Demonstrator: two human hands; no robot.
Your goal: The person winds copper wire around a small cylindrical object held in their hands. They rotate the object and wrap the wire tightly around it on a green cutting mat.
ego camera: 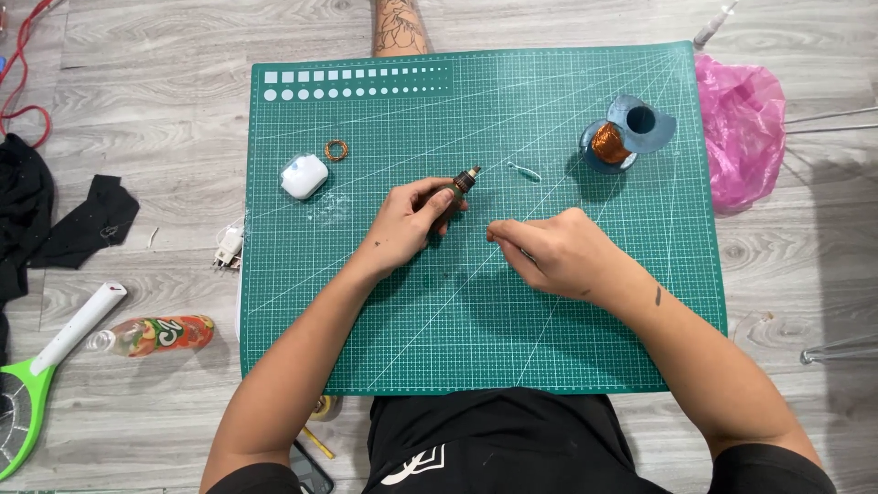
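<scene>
My left hand (pixel 407 224) grips a small dark cylindrical part (pixel 460 184) with a metal tip, held just above the green cutting mat (pixel 476 302). My right hand (pixel 553 249) rests on the mat to the right of it, fingertips pinched together, apparently on a thin wire too fine to make out. A blue spool of copper wire (pixel 615 139) lies at the mat's upper right. A small copper coil ring (pixel 337 149) and a white earbud case (pixel 304 176) sit at the upper left.
A pink plastic bag (pixel 743 128) lies right of the mat. On the wooden floor to the left are black cloth (pixel 87 220), a plastic bottle (pixel 155 335), a green and white racket-shaped swatter (pixel 41 366) and a white plug (pixel 228 247). Someone's tattooed leg (pixel 400 27) shows beyond the mat.
</scene>
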